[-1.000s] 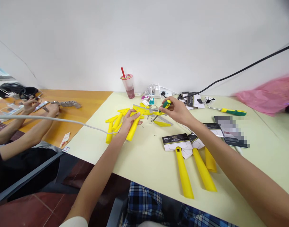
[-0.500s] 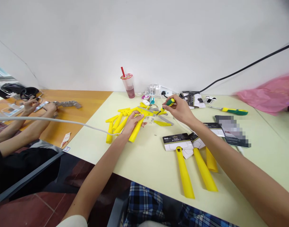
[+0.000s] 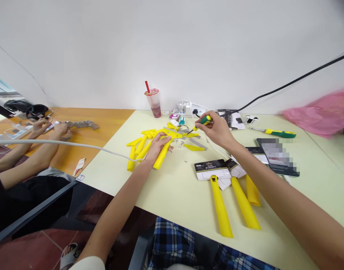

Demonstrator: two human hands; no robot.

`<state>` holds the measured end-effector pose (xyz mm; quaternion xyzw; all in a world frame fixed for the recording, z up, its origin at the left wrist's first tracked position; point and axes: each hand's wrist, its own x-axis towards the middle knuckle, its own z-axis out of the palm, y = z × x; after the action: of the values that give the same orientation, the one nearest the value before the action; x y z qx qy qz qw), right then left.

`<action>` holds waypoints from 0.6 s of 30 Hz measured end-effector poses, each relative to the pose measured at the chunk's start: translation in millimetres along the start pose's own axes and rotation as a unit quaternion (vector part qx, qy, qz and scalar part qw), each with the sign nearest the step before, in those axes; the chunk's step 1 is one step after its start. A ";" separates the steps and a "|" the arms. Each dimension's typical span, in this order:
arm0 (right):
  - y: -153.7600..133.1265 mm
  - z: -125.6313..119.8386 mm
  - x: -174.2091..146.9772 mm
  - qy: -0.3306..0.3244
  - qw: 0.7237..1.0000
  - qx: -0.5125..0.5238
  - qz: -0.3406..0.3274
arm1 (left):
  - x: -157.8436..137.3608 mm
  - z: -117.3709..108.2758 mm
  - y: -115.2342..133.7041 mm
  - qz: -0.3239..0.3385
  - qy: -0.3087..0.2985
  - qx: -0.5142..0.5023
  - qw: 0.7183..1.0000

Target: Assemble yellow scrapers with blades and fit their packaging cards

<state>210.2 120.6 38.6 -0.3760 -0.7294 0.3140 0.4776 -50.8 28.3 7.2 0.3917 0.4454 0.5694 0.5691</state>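
Observation:
My left hand [image 3: 156,147] is closed around a yellow scraper [image 3: 162,155], whose wide head points away from me. A green and yellow screwdriver [image 3: 205,120] is gripped in my right hand [image 3: 215,128], its shaft slanting down and left toward the parts by the scraper head. Just right of the scraper lie small screws [image 3: 181,143], a loose yellow plate [image 3: 193,147] and a grey blade strip [image 3: 198,143]. More yellow scraper handles [image 3: 132,156] rest to the left of my left hand. Whether the screwdriver tip touches anything I cannot tell.
Carded yellow scrapers [image 3: 221,206] lie at the front right, near a tablet-like device [image 3: 269,150] and a second screwdriver [image 3: 281,133]. A drink cup [image 3: 154,105] and power strip [image 3: 198,111] stand by the wall. A co-worker's hands [image 3: 59,129] are at the orange table. A white cable [image 3: 76,144] crosses the left.
The view has shifted slightly. Both hands keep their holds, and the screwdriver stays near the scraper head with its shaft at a slightly different slant.

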 end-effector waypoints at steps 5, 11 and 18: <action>-28.8 -4.9 -0.6 0.004 0.999 0.034 -0.024 | 1.6 -1.2 -1.4 -0.024 0.000 0.014 1.000; -51.8 -2.7 -6.8 -0.007 0.997 0.054 -0.056 | 4.0 -2.5 -4.3 -0.053 -0.002 0.008 0.999; -55.3 2.6 -9.4 -0.023 0.997 0.061 -0.051 | 4.7 -2.9 -4.8 -0.076 -0.016 -0.040 0.996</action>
<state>196.6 83.6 78.5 -0.3007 -0.7380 0.3421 0.4980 -52.3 32.6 1.5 0.3429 0.4414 0.5356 0.6330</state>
